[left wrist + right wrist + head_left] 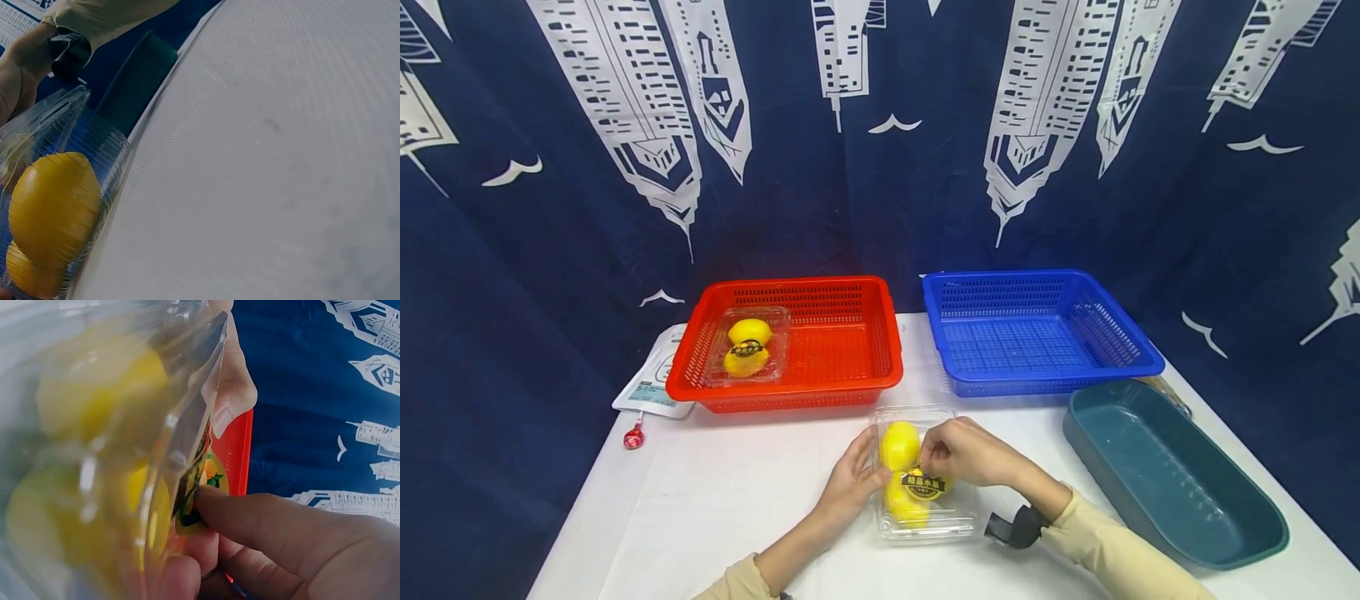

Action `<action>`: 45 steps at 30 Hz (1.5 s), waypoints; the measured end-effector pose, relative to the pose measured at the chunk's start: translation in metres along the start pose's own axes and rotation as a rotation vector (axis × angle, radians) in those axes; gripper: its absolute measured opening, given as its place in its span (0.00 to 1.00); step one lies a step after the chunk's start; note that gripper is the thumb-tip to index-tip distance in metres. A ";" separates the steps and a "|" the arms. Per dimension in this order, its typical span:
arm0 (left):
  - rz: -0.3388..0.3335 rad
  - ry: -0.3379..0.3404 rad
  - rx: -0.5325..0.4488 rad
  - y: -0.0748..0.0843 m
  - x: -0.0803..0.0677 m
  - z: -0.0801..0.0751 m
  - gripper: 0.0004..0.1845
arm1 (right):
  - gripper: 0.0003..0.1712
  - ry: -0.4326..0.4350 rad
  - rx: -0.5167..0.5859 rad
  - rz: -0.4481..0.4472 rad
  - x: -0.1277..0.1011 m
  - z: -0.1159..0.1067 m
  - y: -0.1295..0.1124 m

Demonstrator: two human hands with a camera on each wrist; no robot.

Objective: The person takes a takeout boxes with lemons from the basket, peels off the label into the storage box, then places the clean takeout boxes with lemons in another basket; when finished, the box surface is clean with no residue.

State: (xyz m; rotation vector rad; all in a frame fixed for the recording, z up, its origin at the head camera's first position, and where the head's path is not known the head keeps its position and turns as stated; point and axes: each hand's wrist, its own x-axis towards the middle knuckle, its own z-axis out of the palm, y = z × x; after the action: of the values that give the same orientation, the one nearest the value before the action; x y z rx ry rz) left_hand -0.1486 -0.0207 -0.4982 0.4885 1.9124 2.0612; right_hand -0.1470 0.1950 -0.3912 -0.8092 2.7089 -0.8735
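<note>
A clear plastic fruit box (917, 532) with yellow lemons (899, 446) inside lies on the white table in front of me. Its lid bears a round black-and-gold sticker (922, 484). My left hand (847, 478) grips the box along its left side, with the thumb over the lid at the sticker's edge. From the other side my right hand (967, 452) reaches over the lid. In the right wrist view its thumb and finger pinch the sticker (215, 478) at the lid. One lemon (56, 206) shows large through the box wall in the left wrist view.
Behind the box stand a red basket (820, 392), holding another lemon box (778, 333), and a blue basket (1037, 387). A teal tray (1180, 467) sits at right. At left lie a white pouch (655, 392) and a red lollipop (634, 436).
</note>
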 end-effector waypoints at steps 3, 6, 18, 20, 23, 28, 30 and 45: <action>0.001 0.001 -0.010 0.000 0.000 0.000 0.43 | 0.07 -0.008 0.019 -0.013 0.000 -0.001 0.002; -0.002 0.002 -0.014 0.001 0.000 -0.001 0.43 | 0.06 -0.019 0.033 -0.023 0.001 -0.001 0.004; -0.017 0.017 -0.002 0.002 0.000 0.002 0.43 | 0.05 -0.023 0.078 -0.048 -0.001 -0.001 0.009; -0.017 0.021 -0.003 0.001 0.000 0.002 0.43 | 0.05 -0.024 0.084 -0.055 -0.002 -0.001 0.010; -0.018 0.026 -0.004 0.000 0.000 0.003 0.42 | 0.05 -0.028 0.098 -0.059 -0.002 -0.001 0.012; -0.026 0.029 -0.012 0.000 0.000 0.003 0.43 | 0.05 -0.023 0.108 -0.061 -0.003 0.000 0.013; -0.022 0.026 -0.013 0.001 0.000 0.003 0.43 | 0.05 -0.021 0.111 -0.063 -0.004 0.000 0.014; -0.019 0.031 -0.026 0.002 -0.001 0.005 0.43 | 0.04 -0.045 0.135 -0.088 -0.004 -0.002 0.015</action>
State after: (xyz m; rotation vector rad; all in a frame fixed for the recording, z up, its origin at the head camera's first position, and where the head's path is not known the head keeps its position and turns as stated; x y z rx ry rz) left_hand -0.1457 -0.0163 -0.4962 0.4332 1.8976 2.0903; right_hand -0.1508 0.2088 -0.3980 -0.9128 2.5603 -1.0313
